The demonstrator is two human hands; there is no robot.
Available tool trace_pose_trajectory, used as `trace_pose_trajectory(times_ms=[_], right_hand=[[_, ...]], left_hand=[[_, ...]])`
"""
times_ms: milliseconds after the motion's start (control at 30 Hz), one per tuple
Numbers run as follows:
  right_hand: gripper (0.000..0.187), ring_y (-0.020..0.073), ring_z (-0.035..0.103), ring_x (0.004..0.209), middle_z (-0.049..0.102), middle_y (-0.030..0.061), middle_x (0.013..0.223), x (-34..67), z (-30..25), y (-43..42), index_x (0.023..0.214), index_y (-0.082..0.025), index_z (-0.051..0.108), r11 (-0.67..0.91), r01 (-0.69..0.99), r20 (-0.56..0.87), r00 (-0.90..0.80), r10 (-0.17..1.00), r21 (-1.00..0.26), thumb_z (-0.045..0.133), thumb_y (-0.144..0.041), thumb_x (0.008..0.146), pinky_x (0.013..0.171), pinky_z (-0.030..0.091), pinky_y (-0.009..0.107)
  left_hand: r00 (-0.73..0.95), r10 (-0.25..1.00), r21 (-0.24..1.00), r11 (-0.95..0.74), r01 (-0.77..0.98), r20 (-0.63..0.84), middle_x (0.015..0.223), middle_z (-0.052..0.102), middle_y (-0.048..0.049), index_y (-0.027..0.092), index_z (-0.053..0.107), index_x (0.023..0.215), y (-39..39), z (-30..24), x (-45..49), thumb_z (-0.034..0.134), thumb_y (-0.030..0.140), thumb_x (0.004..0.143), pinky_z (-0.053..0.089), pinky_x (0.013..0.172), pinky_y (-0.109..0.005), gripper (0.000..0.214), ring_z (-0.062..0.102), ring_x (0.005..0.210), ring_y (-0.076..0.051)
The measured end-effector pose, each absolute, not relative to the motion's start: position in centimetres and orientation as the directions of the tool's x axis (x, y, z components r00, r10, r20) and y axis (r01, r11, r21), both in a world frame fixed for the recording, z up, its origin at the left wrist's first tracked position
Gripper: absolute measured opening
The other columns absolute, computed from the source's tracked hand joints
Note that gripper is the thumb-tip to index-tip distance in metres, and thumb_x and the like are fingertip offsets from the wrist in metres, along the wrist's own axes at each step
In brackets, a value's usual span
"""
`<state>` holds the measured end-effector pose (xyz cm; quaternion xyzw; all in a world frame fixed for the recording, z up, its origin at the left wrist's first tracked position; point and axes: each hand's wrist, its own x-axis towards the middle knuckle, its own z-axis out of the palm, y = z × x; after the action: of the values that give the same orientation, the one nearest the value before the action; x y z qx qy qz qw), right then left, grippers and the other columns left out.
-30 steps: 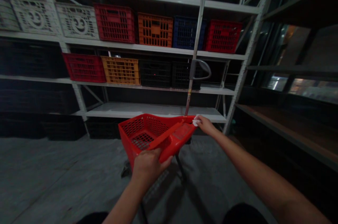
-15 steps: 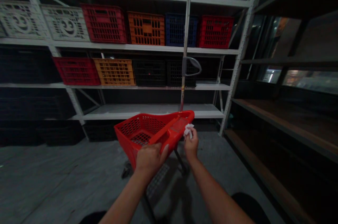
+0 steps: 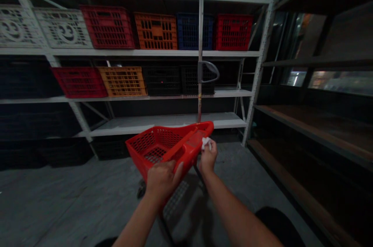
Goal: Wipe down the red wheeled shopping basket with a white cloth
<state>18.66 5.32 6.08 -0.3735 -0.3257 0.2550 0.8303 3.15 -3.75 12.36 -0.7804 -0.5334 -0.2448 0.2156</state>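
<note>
Gripping red basket (image 3: 154,153), left hand (image 3: 161,180), white tissue (image 3: 206,143) half-hidden, right hand (image 3: 208,157)

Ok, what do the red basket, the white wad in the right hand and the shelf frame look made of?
The red basket: moulded plastic, glossy, one-piece mesh walls. The white wad in the right hand: tissue or soft cloth, from its crumpled creases; can't tell which. The shelf frame: probably white-painted steel, from its slim braced uprights; dim light leaves that open.

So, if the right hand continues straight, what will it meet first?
Probably the red plastic basket's rim, just beyond the white tissue in the right hand; depth is unclear, so they may already touch.
</note>
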Motion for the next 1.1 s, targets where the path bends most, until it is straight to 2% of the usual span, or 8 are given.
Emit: trace_pose_trajectory(times_ms=[100,367,433,533,633,800,900,1100], right_hand=[[0.027,0.0136,0.052,0.065,0.058,0.0025,0.073,23.8,8.4,9.8,0.085,-0.015,0.053,0.466,0.118,0.4,0.715,0.573,-0.877,0.042,-0.037,0.075,0.061,0.04,0.024],[0.022,0.0186,0.054,0.076,0.06,0.0067,0.079,26.3,9.8,10.2,0.077,-0.014,0.058,0.468,0.28,0.528,0.631,0.568,-0.838,0.047,-0.032,0.072,0.071,0.041,0.029],[0.019,0.0187,0.054,0.084,0.061,0.0073,0.086,24.2,9.7,7.4,0.081,-0.016,0.061,0.528,0.375,0.646,0.494,0.582,-0.762,0.047,-0.027,0.075,0.077,0.04,0.03],[0.02,0.0172,0.055,0.089,0.063,0.0049,0.091,21.3,10.7,3.5,0.087,-0.02,0.063,0.655,0.533,0.791,0.045,0.61,-0.536,0.044,-0.02,0.079,0.089,0.035,0.034],[0.022,0.0155,0.055,0.092,0.064,0.0006,0.093,20.9,12.9,2.6,0.089,-0.024,0.063,0.728,0.602,0.719,-0.342,0.605,-0.327,0.044,-0.015,0.081,0.098,0.026,0.038],[0.02,0.0186,0.057,0.087,0.065,0.006,0.088,23.8,15.4,5.1,0.088,-0.019,0.062,0.466,0.827,0.593,-0.212,0.777,-0.314,0.045,-0.014,0.08,0.08,0.042,0.032],[0.02,0.0184,0.058,0.086,0.065,0.0067,0.09,23.0,15.1,3.7,0.091,-0.019,0.061,0.466,0.833,0.599,-0.217,0.771,-0.298,0.043,-0.015,0.082,0.077,0.044,0.029],[0.024,0.0126,0.048,0.109,0.058,0.0032,0.112,18.2,13.4,-1.9,0.101,-0.021,0.055,0.827,0.551,0.61,-0.619,0.495,-0.112,0.037,-0.015,0.086,0.098,0.03,0.03]], left_hand=[[0.322,0.709,-0.088,-0.346,0.934,0.627,0.059,0.065,-0.0045,0.019,0.061,0.063,-4.2,12.4,2.4,0.032,0.045,0.082,0.04,0.053,-0.024,0.043,0.06,0.057,-0.017],[0.334,0.662,-0.076,-0.386,0.919,0.671,0.058,0.064,-0.0033,0.019,0.062,0.067,-4.3,11.9,1.4,0.035,0.045,0.081,0.041,0.052,-0.025,0.039,0.059,0.056,-0.016],[0.328,0.666,-0.079,-0.376,0.923,0.67,0.058,0.064,-0.0036,0.019,0.061,0.065,-4.3,12.0,1.6,0.035,0.045,0.081,0.04,0.052,-0.025,0.04,0.059,0.055,-0.016],[0.338,0.682,-0.081,-0.38,0.922,0.649,0.058,0.064,-0.0038,0.019,0.061,0.064,-4.4,12.2,1.8,0.033,0.045,0.082,0.04,0.052,-0.025,0.042,0.059,0.055,-0.016],[0.341,0.697,-0.079,-0.379,0.922,0.631,0.059,0.064,-0.004,0.018,0.061,0.063,-4.6,12.4,1.7,0.032,0.044,0.082,0.039,0.053,-0.024,0.043,0.059,0.055,-0.015],[0.32,0.722,-0.055,-0.365,0.929,0.614,0.06,0.065,-0.0044,0.019,0.061,0.063,-4.9,12.4,1.1,0.031,0.045,0.082,0.039,0.052,-0.024,0.044,0.06,0.056,-0.016],[0.329,0.708,-0.061,-0.376,0.925,0.625,0.059,0.064,-0.0045,0.019,0.06,0.063,-4.9,12.5,1.0,0.033,0.045,0.082,0.04,0.053,-0.025,0.043,0.059,0.056,-0.016],[0.367,0.669,-0.058,-0.436,0.898,0.646,0.058,0.064,-0.0039,0.018,0.062,0.066,-4.8,12.6,0.6,0.036,0.043,0.081,0.039,0.052,-0.023,0.039,0.058,0.054,-0.014]])
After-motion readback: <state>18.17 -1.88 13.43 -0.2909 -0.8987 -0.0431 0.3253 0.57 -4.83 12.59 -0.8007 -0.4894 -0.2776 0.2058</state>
